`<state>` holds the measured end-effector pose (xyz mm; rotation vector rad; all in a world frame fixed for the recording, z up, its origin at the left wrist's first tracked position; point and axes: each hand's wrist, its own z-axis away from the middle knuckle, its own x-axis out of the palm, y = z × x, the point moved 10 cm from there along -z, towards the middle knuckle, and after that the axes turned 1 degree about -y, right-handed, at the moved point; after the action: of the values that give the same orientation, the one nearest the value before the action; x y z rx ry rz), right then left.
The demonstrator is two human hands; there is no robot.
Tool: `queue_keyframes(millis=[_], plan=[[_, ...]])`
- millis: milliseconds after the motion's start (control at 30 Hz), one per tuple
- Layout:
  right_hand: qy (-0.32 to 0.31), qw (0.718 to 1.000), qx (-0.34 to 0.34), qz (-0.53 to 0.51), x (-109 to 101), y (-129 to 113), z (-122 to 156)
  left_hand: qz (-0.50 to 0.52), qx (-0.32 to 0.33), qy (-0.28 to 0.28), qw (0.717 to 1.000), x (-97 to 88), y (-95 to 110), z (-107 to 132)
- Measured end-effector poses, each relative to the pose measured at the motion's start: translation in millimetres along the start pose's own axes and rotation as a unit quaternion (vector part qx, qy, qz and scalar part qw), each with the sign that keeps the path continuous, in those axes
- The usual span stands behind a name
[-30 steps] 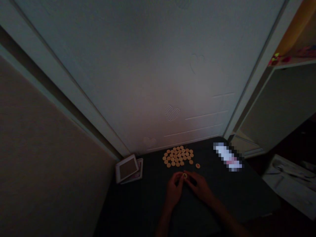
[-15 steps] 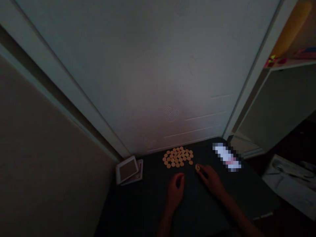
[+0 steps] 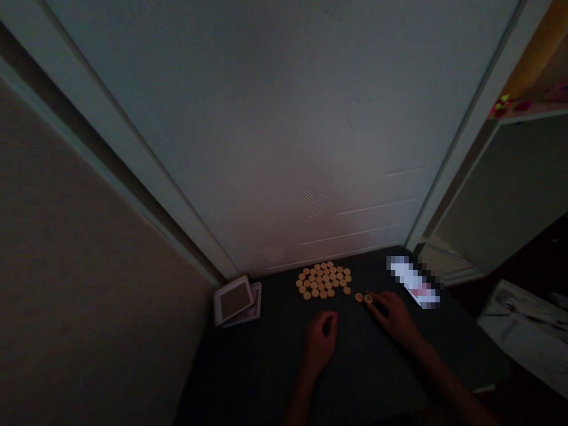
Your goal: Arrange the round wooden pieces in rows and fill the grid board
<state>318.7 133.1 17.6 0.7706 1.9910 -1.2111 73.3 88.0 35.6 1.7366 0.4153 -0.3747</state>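
Note:
Several small round tan discs (image 3: 323, 280) lie packed in a flat cluster on a dark table (image 3: 266, 367) near the wall. Two more discs lie apart to the right of the cluster: one disc (image 3: 359, 297) alone, and a second disc (image 3: 368, 299) under the fingertips of my right hand (image 3: 394, 316). That hand's fingers pinch or press this second disc on the tabletop. My left hand (image 3: 322, 342) rests loosely curled on the table nearer to me, with nothing seen in it. The scene is very dim.
A small framed tablet-like object (image 3: 234, 300) lies on a flat pad at the table's back left corner. A blurred white item (image 3: 415, 281) lies at the back right. A pale wall or door panel (image 3: 284, 148) rises behind. A shelf (image 3: 528, 106) stands at right.
Both hands held one disc together in front of me a second ago. My right hand carried it right and forward, beside the lone disc. My left hand stayed, empty.

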Motion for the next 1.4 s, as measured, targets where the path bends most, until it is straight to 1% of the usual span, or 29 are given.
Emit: queue_keyframes(millis=[133,400,567,800,900,1033,1167,1333,1400], plan=[[-0.006,0.999,-0.011,0.037,-1.2,-3.2,7.1,-0.002,0.005,0.004,1.0,-1.1,0.7,0.3],[0.011,0.996,-0.03,0.079,2.6,-23.2,11.2,-0.01,0.009,-0.007,1.0,1.0,1.6,0.8],[0.029,0.997,-0.016,0.072,-0.7,-25.1,14.5,-0.012,0.014,0.004,1.0,-0.4,4.1,0.9],[0.035,0.998,-0.005,0.049,-0.8,-23.6,13.1,-0.012,0.017,-0.008,1.0,-0.7,9.6,0.2],[0.038,0.998,-0.002,0.045,-1.0,-24.5,11.9,-0.01,0.017,-0.002,1.0,-1.5,9.0,0.8],[0.044,0.998,-0.003,0.041,-3.0,-25.9,10.7,-0.009,0.012,-0.004,1.0,2.3,4.4,-0.4],[0.036,0.999,0.002,0.041,-3.1,-25.8,10.0,-0.027,0.014,-0.018,0.999,8.6,5.5,-12.0],[0.041,0.999,0.0,0.036,-4.0,-26.3,9.2,-0.101,0.069,-0.057,0.991,25.2,22.9,-40.9],[0.045,0.998,-0.001,0.032,-4.0,-26.6,9.2,-0.144,0.088,-0.057,0.984,32.7,28.6,-50.8]])
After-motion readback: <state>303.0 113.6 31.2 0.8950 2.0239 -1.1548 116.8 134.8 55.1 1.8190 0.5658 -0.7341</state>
